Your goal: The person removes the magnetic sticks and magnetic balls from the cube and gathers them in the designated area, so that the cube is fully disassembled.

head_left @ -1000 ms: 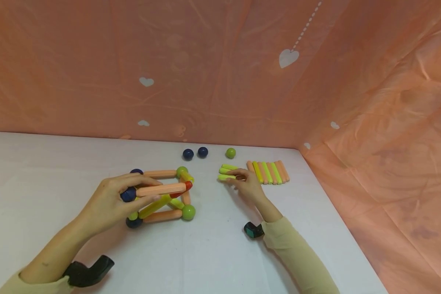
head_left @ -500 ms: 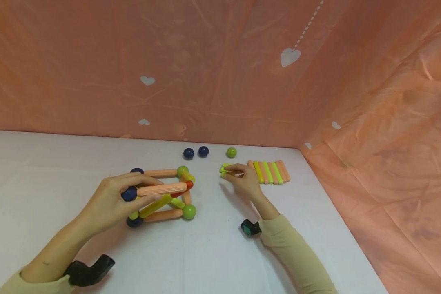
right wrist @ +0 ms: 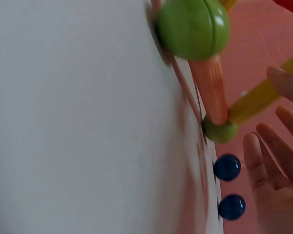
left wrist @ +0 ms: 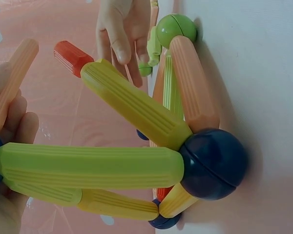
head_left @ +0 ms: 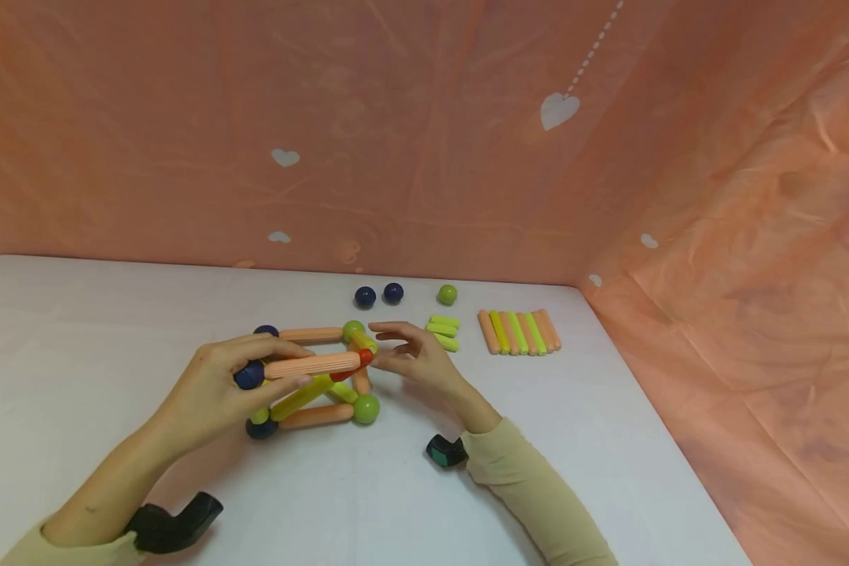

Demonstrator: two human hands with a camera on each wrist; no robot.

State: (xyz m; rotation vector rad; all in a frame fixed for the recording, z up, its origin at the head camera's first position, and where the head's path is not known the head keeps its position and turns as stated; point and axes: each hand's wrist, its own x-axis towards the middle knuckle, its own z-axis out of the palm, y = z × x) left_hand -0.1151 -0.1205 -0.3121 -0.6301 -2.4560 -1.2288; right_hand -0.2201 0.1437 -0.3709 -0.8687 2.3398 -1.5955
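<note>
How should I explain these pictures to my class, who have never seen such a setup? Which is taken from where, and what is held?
No machine does the work here: these are a person's two bare hands. The head picture comes from a camera worn on the head, looking forward and down. The other two come from cameras worn on the left and right wrists, so the table looks turned sideways in them.

On the white table stands a frame of joined sticks and balls. Around it lie two loose blue balls, a loose green ball, three short lime sticks and a row of sticks.

The left hand holds a peach stick of the frame. The right hand is open near a yellow stick; I cannot tell whether they touch.
</note>
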